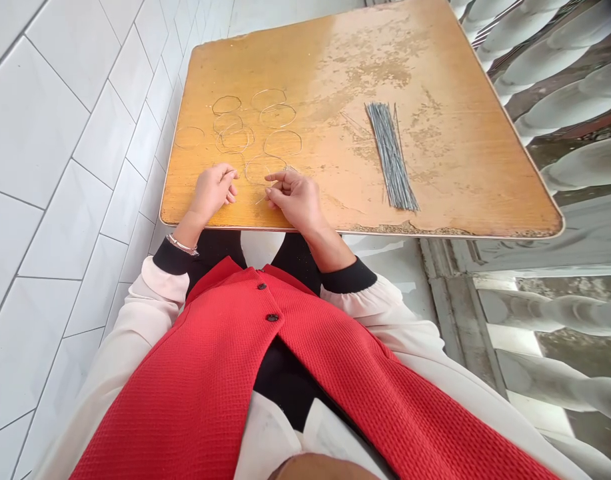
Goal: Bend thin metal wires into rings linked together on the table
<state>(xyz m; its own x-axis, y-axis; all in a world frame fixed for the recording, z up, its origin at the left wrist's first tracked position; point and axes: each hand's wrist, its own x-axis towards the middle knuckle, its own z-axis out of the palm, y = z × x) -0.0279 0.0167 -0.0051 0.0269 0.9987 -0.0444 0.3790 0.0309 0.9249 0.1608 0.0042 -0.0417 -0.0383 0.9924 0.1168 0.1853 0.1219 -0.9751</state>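
Note:
Near the front edge of the table, my right hand point(295, 199) pinches a thin wire point(260, 201) between thumb and fingers; its short end sticks out to the left. Just beyond the fingertips shows a curved wire loop point(246, 175), and I cannot tell if it belongs to the same piece. My left hand point(215, 188) is closed beside it, fingers curled inward, and whatever may be in them is hidden. Past both hands lie several thin wire rings point(226, 97), some overlapping. To the right rests a bundle of straight grey wires point(391, 157), with a few loose at its sides.
The wooden table point(460, 133) has a worn, peeling surface and a rounded metal-trimmed edge. A white tiled wall point(50, 153) runs close along the left. White balusters point(560, 80) stand along the right side.

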